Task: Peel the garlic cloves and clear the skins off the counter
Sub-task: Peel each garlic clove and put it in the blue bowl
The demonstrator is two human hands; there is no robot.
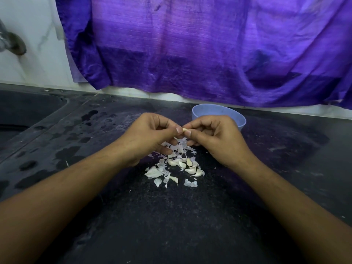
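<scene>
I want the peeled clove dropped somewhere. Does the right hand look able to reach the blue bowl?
Probably yes: the blue bowl stands just behind the right hand with nothing between them, though it and the left hand pinch a garlic clove.

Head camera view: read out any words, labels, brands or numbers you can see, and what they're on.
None: no text shows anywhere. The blue bowl, the purple cloth, the dark counter and the white wall are all plain.
</scene>
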